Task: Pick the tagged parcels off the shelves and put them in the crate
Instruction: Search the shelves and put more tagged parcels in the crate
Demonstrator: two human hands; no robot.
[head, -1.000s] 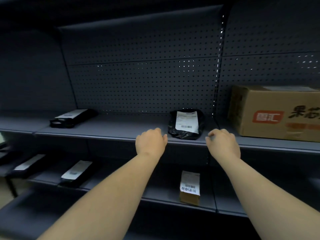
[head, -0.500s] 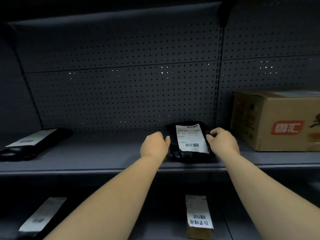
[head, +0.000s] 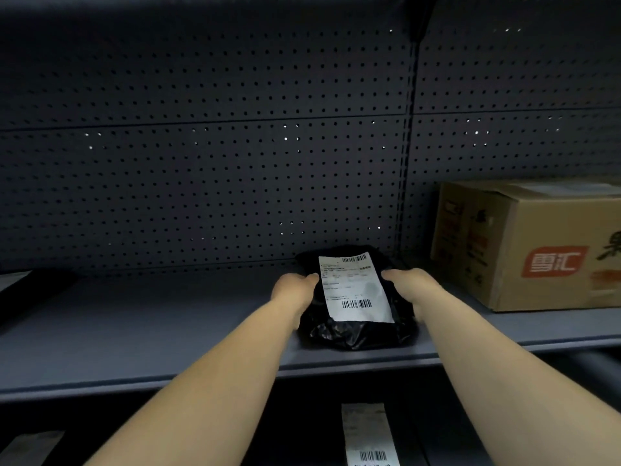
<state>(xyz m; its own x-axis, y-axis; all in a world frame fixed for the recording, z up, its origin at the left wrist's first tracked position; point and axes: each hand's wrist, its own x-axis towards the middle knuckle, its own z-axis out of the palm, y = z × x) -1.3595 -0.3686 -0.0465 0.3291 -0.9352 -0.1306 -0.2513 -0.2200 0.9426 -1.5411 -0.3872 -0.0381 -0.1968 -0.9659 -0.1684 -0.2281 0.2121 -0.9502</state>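
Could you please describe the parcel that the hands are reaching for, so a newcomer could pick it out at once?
Find the grey shelf in front of the pegboard wall; left of the big cardboard box lies a black plastic parcel. The left hand and right hand flank it. Unlike the brown box, it is a soft, crinkled black bag with a white barcode label on top.

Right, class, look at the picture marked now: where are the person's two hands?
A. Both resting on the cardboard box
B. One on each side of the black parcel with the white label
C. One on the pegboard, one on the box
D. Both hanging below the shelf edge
B: the left hand and right hand flank the black parcel, while the cardboard box sits untouched.
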